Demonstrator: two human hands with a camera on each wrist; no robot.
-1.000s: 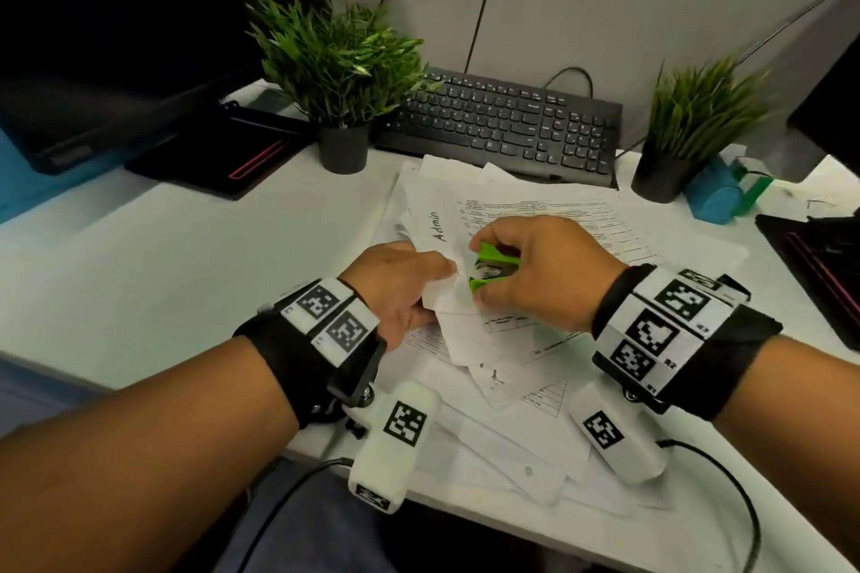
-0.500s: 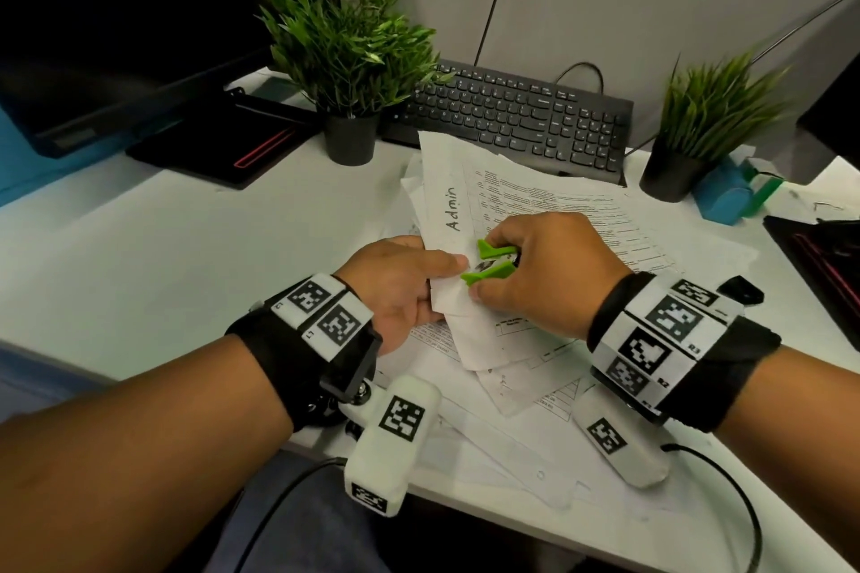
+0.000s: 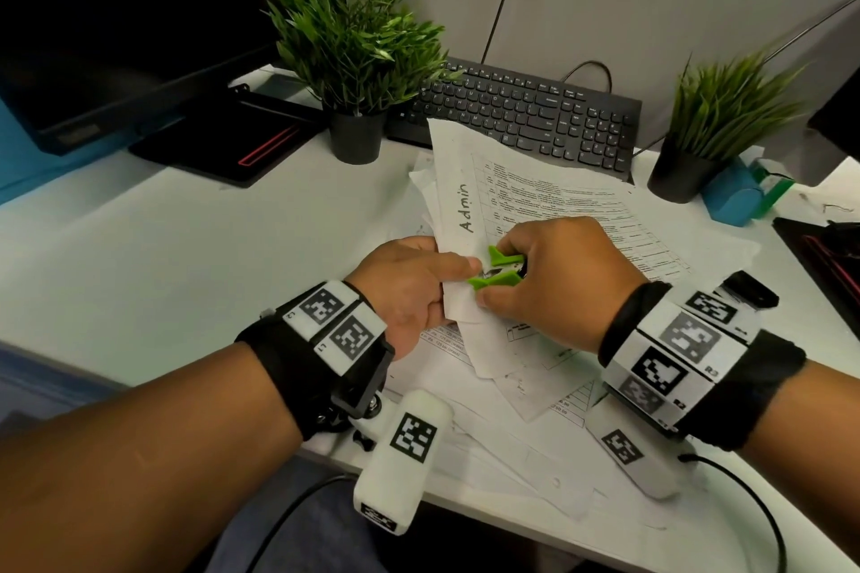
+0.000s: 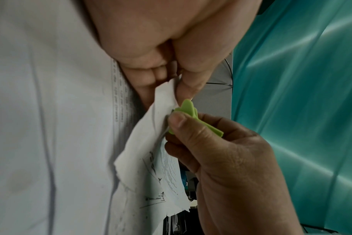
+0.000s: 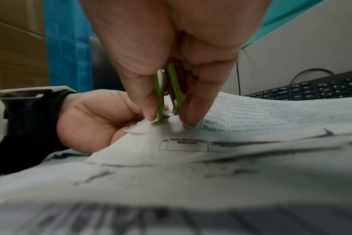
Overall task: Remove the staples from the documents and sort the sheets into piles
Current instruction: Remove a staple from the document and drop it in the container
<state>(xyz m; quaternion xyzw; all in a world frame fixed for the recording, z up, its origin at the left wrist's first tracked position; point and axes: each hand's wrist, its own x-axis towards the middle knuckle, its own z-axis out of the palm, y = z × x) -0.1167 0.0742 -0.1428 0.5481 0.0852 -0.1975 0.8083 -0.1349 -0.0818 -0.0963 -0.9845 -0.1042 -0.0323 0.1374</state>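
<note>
The stapled document (image 3: 470,219) marked "Admin" stands lifted over the loose papers (image 3: 512,447) on the desk (image 3: 139,256), its long axis running from near to far. The staple itself cannot be seen. At its near corner the left hand (image 3: 409,288) pinches the sheets from the left. From the right, the right hand (image 3: 554,279) squeezes a green staple remover (image 3: 495,271), its metal jaws touching that corner.

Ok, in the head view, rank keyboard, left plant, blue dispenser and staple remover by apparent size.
1. Keyboard and left plant: too alike to rank.
2. Blue dispenser.
3. Staple remover, partly hidden by the right hand.
</note>
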